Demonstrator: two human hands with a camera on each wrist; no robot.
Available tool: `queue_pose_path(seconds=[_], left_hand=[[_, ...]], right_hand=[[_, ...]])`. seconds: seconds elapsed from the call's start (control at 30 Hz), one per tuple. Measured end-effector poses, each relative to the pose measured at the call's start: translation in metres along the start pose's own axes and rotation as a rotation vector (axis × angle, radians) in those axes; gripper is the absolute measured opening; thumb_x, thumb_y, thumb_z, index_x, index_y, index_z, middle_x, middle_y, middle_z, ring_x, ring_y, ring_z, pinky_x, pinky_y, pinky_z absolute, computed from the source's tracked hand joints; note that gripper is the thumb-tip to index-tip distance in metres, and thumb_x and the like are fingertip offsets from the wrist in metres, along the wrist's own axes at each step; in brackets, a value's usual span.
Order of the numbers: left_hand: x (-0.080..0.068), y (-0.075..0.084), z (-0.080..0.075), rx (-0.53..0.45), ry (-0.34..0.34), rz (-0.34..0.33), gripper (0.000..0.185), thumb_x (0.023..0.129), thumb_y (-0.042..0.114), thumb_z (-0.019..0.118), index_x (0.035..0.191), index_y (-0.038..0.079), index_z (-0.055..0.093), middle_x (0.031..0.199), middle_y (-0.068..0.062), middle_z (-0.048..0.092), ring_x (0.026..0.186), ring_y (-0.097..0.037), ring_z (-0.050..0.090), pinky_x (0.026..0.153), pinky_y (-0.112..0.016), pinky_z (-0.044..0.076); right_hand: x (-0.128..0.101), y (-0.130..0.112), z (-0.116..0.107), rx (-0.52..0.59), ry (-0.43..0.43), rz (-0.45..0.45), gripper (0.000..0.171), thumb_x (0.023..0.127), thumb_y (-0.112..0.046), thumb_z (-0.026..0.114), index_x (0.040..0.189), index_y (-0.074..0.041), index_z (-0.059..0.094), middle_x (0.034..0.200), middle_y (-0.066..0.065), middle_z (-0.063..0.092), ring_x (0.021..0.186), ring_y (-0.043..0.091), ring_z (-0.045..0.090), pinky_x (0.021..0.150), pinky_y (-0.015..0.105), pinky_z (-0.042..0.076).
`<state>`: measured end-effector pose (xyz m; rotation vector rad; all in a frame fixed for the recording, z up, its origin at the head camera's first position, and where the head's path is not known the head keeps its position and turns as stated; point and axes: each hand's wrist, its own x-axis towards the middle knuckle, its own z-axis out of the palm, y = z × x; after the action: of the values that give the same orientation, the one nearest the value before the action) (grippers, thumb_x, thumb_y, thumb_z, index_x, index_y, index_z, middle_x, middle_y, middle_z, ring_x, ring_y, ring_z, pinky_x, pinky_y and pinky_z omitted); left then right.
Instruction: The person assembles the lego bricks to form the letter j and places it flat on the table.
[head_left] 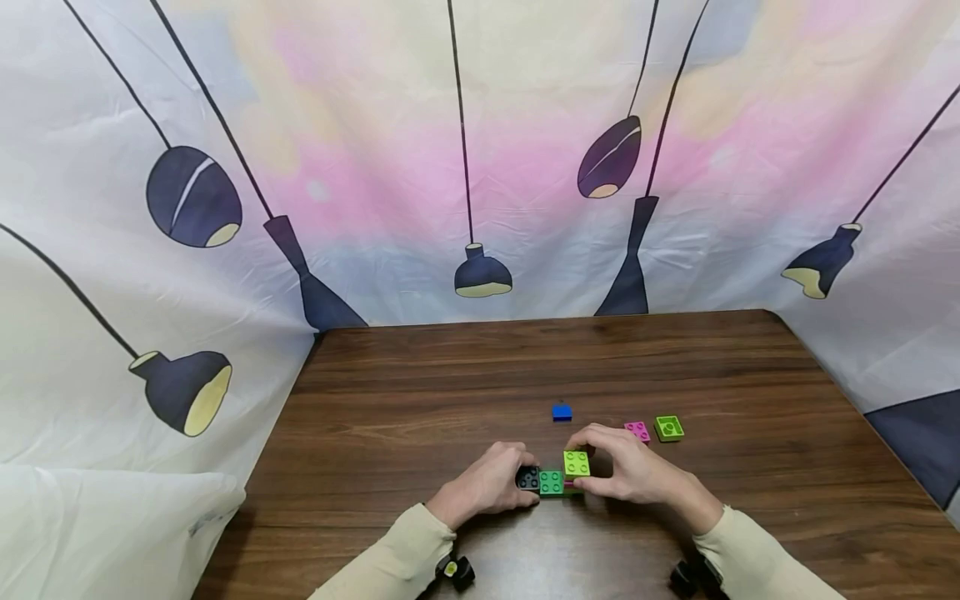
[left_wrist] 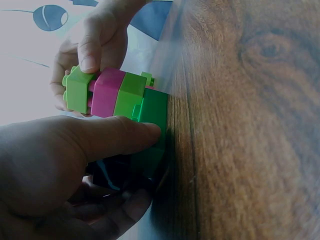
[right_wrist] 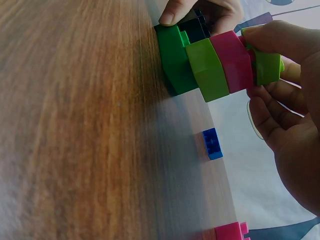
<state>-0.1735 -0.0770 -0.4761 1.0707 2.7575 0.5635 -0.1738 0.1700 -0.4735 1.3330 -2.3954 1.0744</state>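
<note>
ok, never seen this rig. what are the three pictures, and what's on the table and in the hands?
No machine here: a person wears three cameras. The wide picture comes from the head, the other two from each wrist. On the wooden table the left hand grips a black brick joined to a dark green brick. The right hand pinches a stack of lime, pink and lime bricks sitting on the green one. Lying loose: a blue brick, a pink brick and a lime brick.
</note>
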Motion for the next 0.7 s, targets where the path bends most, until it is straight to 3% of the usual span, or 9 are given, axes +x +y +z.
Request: queue_pose_path(seconds=[0.43, 0.7], left_hand=[[0.0015, -0.0015, 0.0, 0.001, 0.003, 0.013, 0.032, 0.071, 0.031, 0.077, 0.098, 0.016, 0.068, 0.082, 0.01, 0.055, 0.068, 0.0, 0.048, 0.058, -0.012, 0.039], [0.0008, -0.0012, 0.0004, 0.001, 0.006, 0.026, 0.031, 0.072, 0.031, 0.076, 0.097, 0.015, 0.068, 0.082, 0.009, 0.056, 0.068, 0.001, 0.047, 0.057, -0.011, 0.039]], right_hand=[[0.0007, 0.0018, 0.001, 0.009, 0.004, -0.026, 0.035, 0.077, -0.024, 0.073, 0.108, -0.02, 0.056, 0.102, -0.012, 0.057, 0.087, 0.001, 0.053, 0.068, 0.027, 0.049], [0.0, 0.001, 0.0009, 0.047, 0.016, -0.04, 0.034, 0.074, -0.021, 0.076, 0.103, -0.017, 0.059, 0.103, -0.006, 0.06, 0.094, 0.008, 0.058, 0.075, 0.031, 0.05]])
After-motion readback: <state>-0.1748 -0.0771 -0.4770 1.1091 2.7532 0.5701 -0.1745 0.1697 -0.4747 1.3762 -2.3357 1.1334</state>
